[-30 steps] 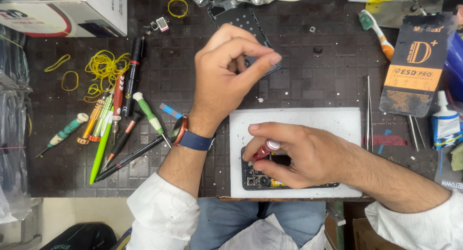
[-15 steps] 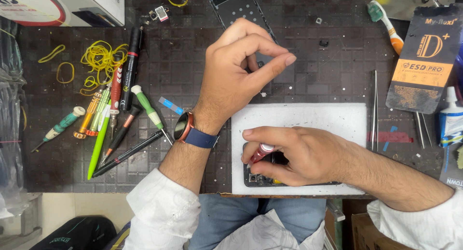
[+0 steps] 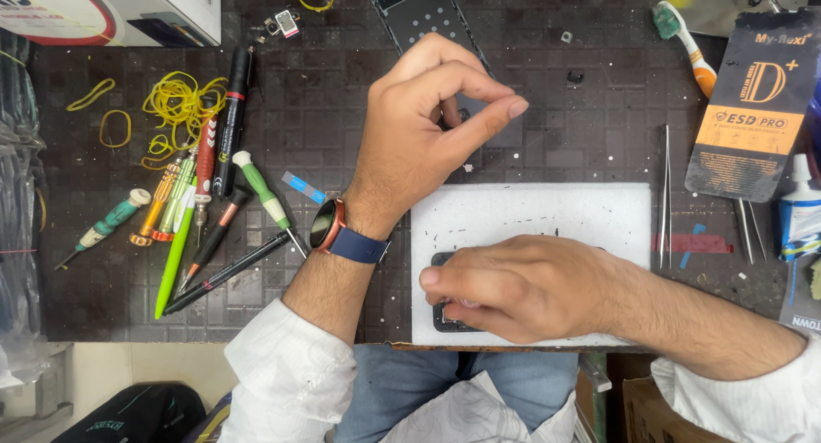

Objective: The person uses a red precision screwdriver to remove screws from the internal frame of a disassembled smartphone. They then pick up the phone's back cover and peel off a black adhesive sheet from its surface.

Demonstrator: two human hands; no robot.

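Left hand (image 3: 423,126): raised above the dark mat (image 3: 342,101), thumb and forefinger pinched; anything between them too small to tell
Right hand (image 3: 522,289): closed down over the opened phone (image 3: 442,316) on the white pad (image 3: 530,212)
Progress: phone open, work unfinished

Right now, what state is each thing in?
left hand: raised, thumb and forefinger pinched together
right hand: lying on the dark device
dark device: flat on the white pad, mostly covered
white pad: flat on the mat
tweezers: lying untouched

dark phone-like device (image 3: 445,315) | flat on white pad | mostly hidden, probably opened
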